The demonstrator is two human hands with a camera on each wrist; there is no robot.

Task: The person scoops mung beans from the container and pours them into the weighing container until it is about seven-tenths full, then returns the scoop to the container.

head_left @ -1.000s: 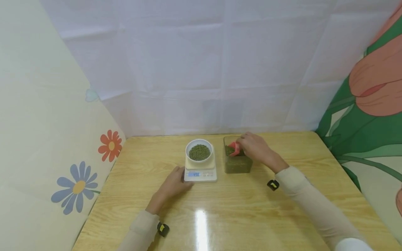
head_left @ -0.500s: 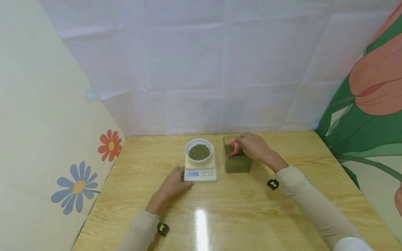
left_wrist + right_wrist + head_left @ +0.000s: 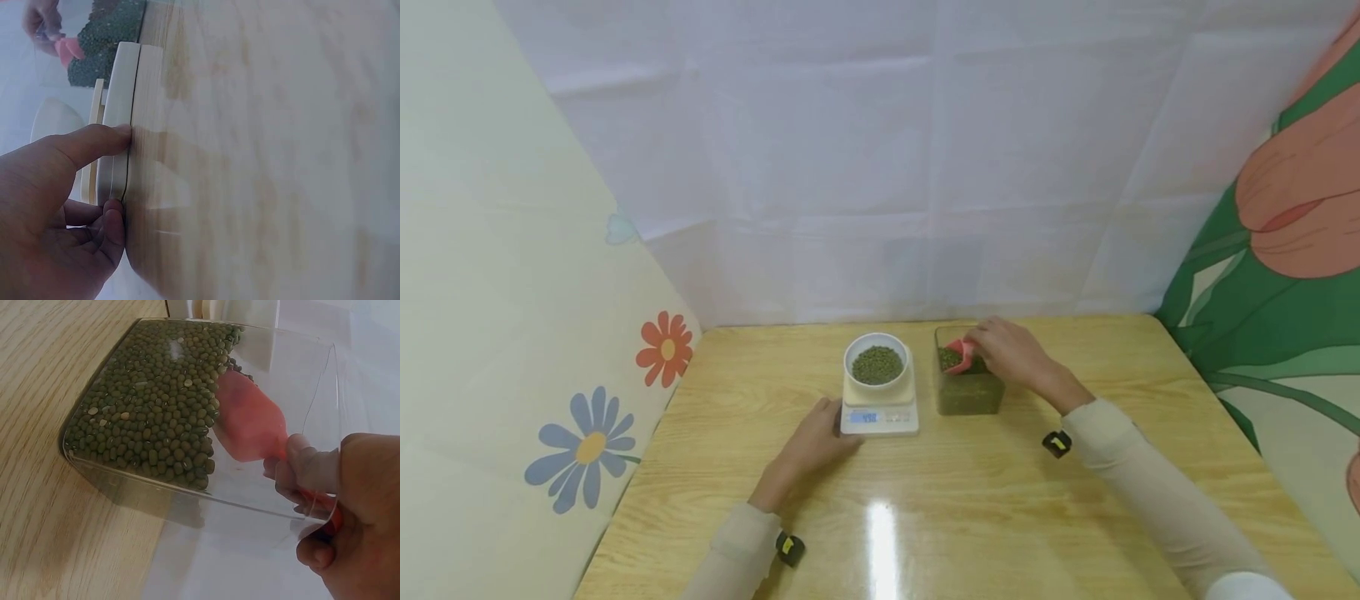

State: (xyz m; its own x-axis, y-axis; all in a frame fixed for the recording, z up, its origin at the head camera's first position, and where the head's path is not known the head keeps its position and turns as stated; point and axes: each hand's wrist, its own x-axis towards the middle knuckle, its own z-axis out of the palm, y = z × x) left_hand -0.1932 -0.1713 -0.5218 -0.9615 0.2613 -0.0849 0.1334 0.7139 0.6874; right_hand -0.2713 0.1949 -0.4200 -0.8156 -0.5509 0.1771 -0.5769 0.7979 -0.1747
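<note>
A white kitchen scale (image 3: 880, 423) stands on the table with a white bowl (image 3: 876, 337) of green mung beans (image 3: 877, 366) on its platform; the display (image 3: 863, 417) is lit. At the scale's front left corner my left hand (image 3: 815, 436) holds on, with the thumb (image 3: 103, 139) along the front side and curled fingers at the left side. To the right of the scale is a clear square container (image 3: 967, 398), partly filled with mung beans (image 3: 156, 400). My right hand (image 3: 1009, 352) reaches over its rim and grips a red scoop (image 3: 247, 419) by the handle; the scoop's tip touches the beans.
The wooden table (image 3: 985, 517) ends at a white cloth backdrop (image 3: 820, 167). Flower-painted walls flank it, at the left (image 3: 482, 292) and the right (image 3: 1292, 325). Beside each wrist hangs a small black device, at the left cuff (image 3: 789, 549) and the right cuff (image 3: 1056, 443).
</note>
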